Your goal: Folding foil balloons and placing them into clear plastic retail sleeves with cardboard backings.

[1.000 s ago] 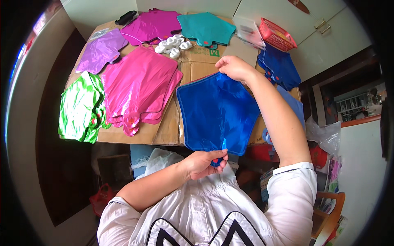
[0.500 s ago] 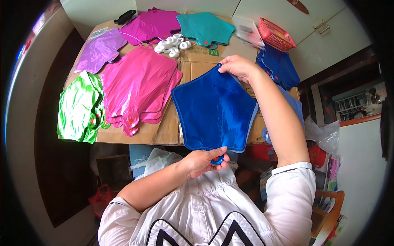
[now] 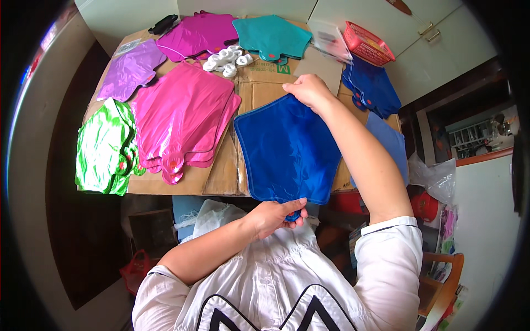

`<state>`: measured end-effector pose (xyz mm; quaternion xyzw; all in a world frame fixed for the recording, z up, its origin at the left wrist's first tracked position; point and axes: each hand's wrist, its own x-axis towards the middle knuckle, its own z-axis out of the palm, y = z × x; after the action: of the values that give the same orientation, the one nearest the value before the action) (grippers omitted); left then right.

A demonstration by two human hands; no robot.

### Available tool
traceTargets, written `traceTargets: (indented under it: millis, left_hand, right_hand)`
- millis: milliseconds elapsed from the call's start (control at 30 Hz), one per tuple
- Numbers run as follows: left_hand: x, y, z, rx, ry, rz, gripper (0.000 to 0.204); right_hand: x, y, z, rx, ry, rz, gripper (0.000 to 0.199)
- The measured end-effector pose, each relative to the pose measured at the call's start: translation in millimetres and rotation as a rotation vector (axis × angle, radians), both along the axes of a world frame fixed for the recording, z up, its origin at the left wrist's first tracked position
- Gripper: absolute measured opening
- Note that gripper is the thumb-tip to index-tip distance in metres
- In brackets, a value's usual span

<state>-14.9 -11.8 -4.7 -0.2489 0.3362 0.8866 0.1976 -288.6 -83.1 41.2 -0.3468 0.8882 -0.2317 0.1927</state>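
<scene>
Holding a flat blue foil balloon (image 3: 287, 149) stretched between both hands, over the near edge of the cardboard-covered table (image 3: 221, 176). Right hand (image 3: 310, 91) pinches the far corner at 12 o'clock of the balloon, fingers closed on the edge. Left hand (image 3: 276, 215) grips the neck tab at 6 o'clock, fingers curled shut around it (tab mostly hidden under the thumb). The balloon's lower part overhangs the table edge toward the person's white shirt (image 3: 276, 287).

Around it: pink balloon stack (image 3: 182, 116) at 9 o'clock, just beside, not touching. Green balloons (image 3: 105, 146) further out at 9, at the table's left edge. Purple balloon (image 3: 130, 69) at 10. Magenta balloon (image 3: 199, 33) at 11, teal balloon (image 3: 273, 36) at 12. White plastic clips (image 3: 226, 58) in a small pile between the magenta and teal ones. More dark blue balloons (image 3: 372, 88) at 2 o'clock, red basket (image 3: 367, 44) past them at the far corner. Lighter blue sheet (image 3: 389, 143) at 3, partly behind the right forearm.
</scene>
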Motion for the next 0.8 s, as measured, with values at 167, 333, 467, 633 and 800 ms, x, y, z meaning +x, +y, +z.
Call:
traceTargets:
  millis: [167, 333, 467, 633, 800]
  left_hand:
    - [-0.3, -0.7, 0.4, 0.080, 0.010, 0.023, 0.032]
    - [2.3, -2.0, 0.4, 0.293, 0.022, 0.099, 0.029]
    - [1.8, -1.3, -5.2, 0.303, 0.028, 0.108, 0.025]
    - [2.4, 1.1, -0.9, 0.251, 0.006, 0.145, 0.022]
    - [3.0, 2.4, -2.5, 0.209, 0.010, 0.125, 0.021]
  right_hand:
    - [8.9, 1.0, -0.8, -0.054, 0.095, -0.052, 0.020]
    - [10.4, -0.3, -0.2, -0.100, 0.046, -0.060, 0.018]
    - [-0.5, -1.0, 3.0, -0.084, -0.129, 0.037, 0.020]
    - [-16.6, 13.8, 20.5, -0.137, -0.566, 0.084, 0.021]
    - [-18.5, 21.5, 31.2, -0.017, -0.549, 0.051, 0.027]
